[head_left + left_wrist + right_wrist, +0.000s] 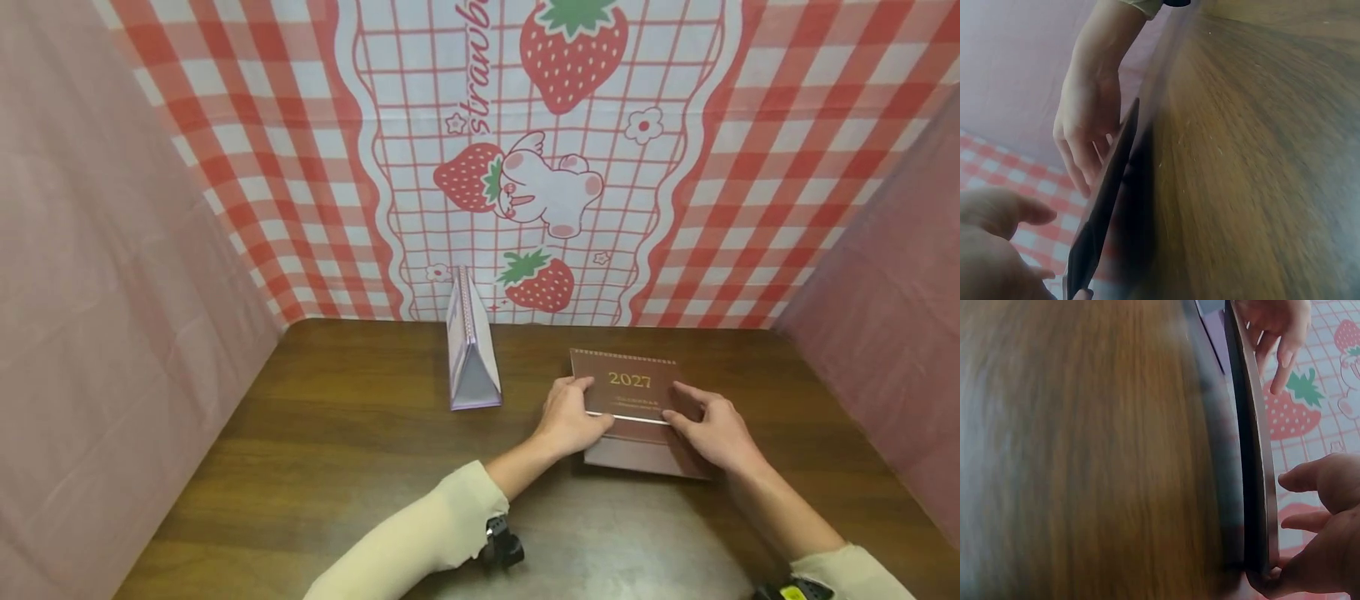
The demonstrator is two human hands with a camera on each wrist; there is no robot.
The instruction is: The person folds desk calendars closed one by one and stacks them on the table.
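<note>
The table looks like wood, its brown grain smooth and slightly glossy, with a pale sheen near its front. The brown calendar has a matt, smooth cover, like card, with shiny gold lettering. The other calendar looks like smooth paper and card. The back cloth is matt printed fabric; the side drapes are matt, faintly creased cloth. The sleeve is soft, matt fabric.

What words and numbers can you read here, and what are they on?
"2027": gold, on the brown desk calendar.
"CALENDAR": probably, faint, beneath that number; the line under it is too small.
"strawb": sideways on the strawberry-print cloth, cut off by the picture's edge.
Purple-edged desk calendar: nothing readable.
</note>
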